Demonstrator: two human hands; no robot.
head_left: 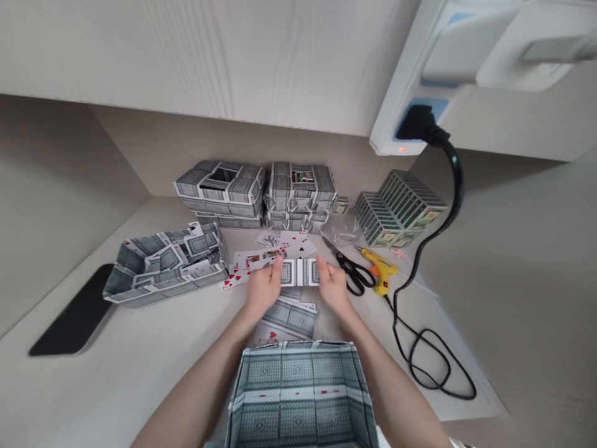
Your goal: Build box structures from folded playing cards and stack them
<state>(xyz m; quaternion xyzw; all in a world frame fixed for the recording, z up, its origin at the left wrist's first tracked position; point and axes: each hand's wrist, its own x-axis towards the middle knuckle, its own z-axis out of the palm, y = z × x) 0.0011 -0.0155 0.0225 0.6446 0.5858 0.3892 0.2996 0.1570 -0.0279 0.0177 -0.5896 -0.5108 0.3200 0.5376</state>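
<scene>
My left hand and my right hand hold a strip of joined playing cards between them, backs up, over the middle of the white table. Each hand pinches one end of the strip with thumb on top. Loose face-up cards lie just beyond and to the left of the strip. More face-down cards lie under my wrists. A box made of cards stands at the near edge between my forearms.
Card-built trays stand behind: one at left, two stacked piles at the back. Boxed decks, scissors, a yellow glue gun with black cable, a power strip, and a dark pad.
</scene>
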